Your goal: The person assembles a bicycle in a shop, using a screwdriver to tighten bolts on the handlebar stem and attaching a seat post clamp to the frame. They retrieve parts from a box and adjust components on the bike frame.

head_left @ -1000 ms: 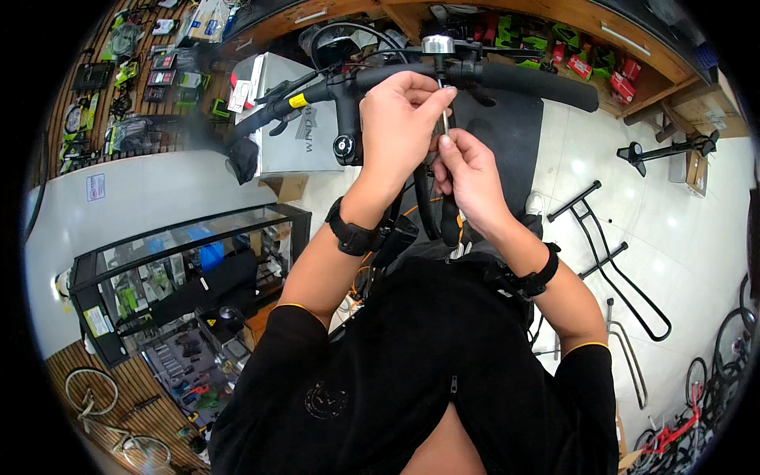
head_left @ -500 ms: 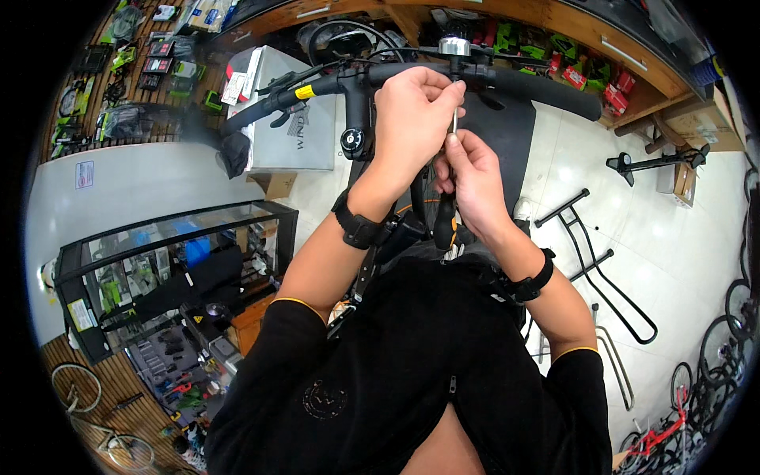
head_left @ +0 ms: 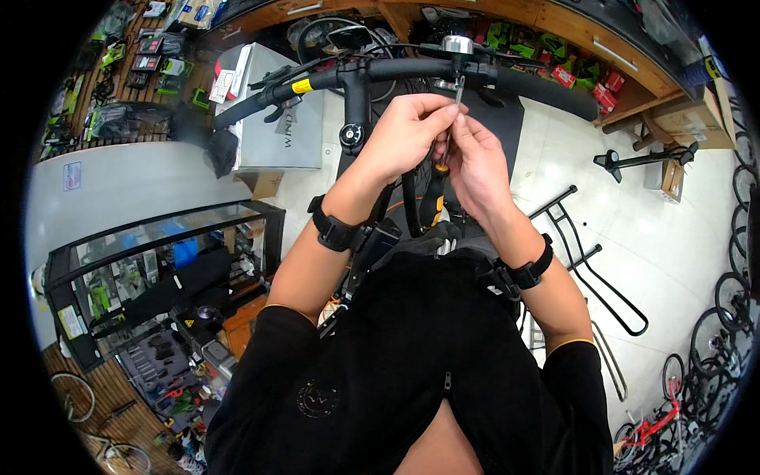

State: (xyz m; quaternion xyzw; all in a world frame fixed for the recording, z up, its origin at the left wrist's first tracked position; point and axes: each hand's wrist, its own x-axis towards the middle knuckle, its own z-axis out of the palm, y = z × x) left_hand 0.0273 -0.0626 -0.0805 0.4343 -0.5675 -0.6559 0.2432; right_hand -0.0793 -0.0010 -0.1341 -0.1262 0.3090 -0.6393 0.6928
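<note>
Both hands pinch a thin metal tool just under the bicycle handlebar.

The slim tool (head_left: pixel 457 93) stands nearly upright, its tip touching the clamp below the silver bell (head_left: pixel 457 44) on the black handlebar (head_left: pixel 412 70). The left hand (head_left: pixel 404 134) is closed round its shaft from the left; the right hand (head_left: pixel 475 162) grips it just beneath with narrowed fingers, equally near. A black-and-orange handle (head_left: pixel 433 194) shows below the hands. The stem cap (head_left: pixel 352 136) sits to the left, and a grey box (head_left: pixel 273 119) lies beyond.
</note>
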